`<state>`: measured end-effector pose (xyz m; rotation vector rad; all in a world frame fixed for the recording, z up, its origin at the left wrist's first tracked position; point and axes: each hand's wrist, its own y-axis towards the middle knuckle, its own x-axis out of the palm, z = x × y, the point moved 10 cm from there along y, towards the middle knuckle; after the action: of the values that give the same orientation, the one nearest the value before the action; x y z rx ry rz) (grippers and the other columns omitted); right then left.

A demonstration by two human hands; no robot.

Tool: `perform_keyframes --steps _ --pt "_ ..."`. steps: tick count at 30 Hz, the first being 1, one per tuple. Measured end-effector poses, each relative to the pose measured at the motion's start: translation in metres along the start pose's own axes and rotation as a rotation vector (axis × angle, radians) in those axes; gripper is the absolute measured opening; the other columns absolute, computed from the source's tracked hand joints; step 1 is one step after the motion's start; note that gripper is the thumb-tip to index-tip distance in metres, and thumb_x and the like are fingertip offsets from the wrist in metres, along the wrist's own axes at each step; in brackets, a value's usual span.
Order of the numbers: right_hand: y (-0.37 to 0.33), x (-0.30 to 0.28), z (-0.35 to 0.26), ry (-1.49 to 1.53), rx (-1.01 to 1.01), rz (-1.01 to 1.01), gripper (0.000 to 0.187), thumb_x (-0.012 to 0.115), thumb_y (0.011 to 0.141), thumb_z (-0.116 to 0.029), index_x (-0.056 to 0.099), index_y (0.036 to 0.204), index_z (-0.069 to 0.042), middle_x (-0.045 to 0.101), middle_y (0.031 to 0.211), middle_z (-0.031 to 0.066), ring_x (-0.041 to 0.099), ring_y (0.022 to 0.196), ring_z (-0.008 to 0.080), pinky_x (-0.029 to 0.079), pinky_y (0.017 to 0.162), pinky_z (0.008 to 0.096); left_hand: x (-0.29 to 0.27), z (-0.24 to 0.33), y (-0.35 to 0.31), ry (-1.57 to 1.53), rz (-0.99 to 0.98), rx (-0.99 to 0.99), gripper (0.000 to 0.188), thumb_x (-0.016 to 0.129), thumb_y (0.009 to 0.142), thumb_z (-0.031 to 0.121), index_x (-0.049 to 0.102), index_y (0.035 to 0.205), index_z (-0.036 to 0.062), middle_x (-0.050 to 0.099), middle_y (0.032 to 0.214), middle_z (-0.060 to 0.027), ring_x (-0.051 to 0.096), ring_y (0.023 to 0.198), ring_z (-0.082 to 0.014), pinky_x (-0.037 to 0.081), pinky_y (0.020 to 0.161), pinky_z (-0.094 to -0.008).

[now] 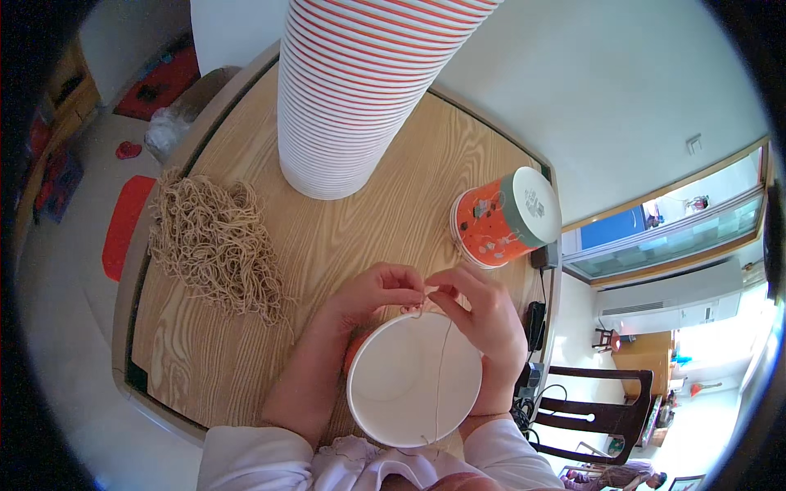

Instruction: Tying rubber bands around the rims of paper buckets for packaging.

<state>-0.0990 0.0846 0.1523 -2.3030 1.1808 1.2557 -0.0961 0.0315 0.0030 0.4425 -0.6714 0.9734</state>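
A large paper tub [393, 368], white inside, sits close to my body with its mouth facing up. Across that mouth runs a thin tan string [440, 368], from the near rim to the far rim. At the far rim my left hand [372, 293] pinches the string between thumb and fingertips. My right hand [485, 317] pinches it just beside, its fingertips almost touching the left ones. Fingers partly hide the spot where the string meets the rim. A tangled heap of tan string [217, 241] lies on the table to the left.
A tall stack of nested white paper tubs [352, 106] rises at the back of the wooden table [401, 196]. An orange-and-green paper tub [503, 217] stands upside down at the right. Black adapters and cables [534, 323] run along the right edge, near a dark chair [606, 409].
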Motion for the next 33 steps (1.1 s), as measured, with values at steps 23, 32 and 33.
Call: perform_keyframes --steps 23,32,33 --pt "-0.026 -0.027 0.001 -0.053 -0.039 0.018 0.013 0.07 0.08 0.0 0.067 0.093 -0.002 0.063 0.083 0.0089 0.065 0.07 0.0231 0.051 0.061 0.0311 0.028 0.034 -0.045 0.364 -0.167 0.003 0.021 0.072 0.082 0.021 0.063 0.091 0.0032 0.06 0.086 0.0003 0.053 0.079 -0.0073 0.043 0.073 -0.0247" --pt "-0.032 -0.016 0.005 -0.024 -0.028 -0.106 0.016 0.063 0.083 -0.01 0.063 0.099 -0.008 0.063 0.089 0.011 0.062 0.081 0.0328 0.051 0.069 0.0426 0.07 0.076 -0.119 1.402 0.371 -0.087 0.031 0.066 0.085 0.029 0.065 0.1 0.002 0.067 0.085 -0.0186 0.066 0.082 -0.0321 0.05 0.067 -0.0419" --pt "-0.033 -0.014 0.004 -0.016 -0.045 -0.113 0.018 0.063 0.083 -0.009 0.063 0.1 -0.009 0.063 0.089 0.0112 0.062 0.08 0.0325 0.051 0.069 0.0429 0.058 0.075 -0.131 1.359 0.499 -0.178 0.027 0.065 0.086 0.027 0.065 0.095 0.0014 0.065 0.079 -0.0193 0.065 0.075 -0.0348 0.049 0.063 -0.0438"
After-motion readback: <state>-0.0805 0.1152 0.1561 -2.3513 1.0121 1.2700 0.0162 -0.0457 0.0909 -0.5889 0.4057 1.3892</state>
